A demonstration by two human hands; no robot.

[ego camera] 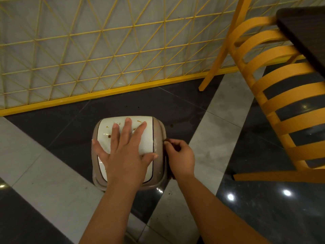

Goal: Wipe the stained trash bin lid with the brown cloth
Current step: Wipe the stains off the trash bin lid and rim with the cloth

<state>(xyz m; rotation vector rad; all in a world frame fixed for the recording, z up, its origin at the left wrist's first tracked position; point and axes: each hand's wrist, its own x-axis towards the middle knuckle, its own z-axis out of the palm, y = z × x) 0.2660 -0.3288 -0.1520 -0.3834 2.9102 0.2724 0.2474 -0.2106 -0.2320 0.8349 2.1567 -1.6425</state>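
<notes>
On the stained trash bin lid (147, 138) the left hand (123, 152) lies flat, fingers (127, 127) spread, while beside its right rim the right hand (181, 157) has its fingers curled around the brown cloth (173, 176).

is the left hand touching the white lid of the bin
Touching. The head view shows the left hand pressed flat on the white lid, fingers spread across it with no gap, partly covering the brown stains.
</notes>
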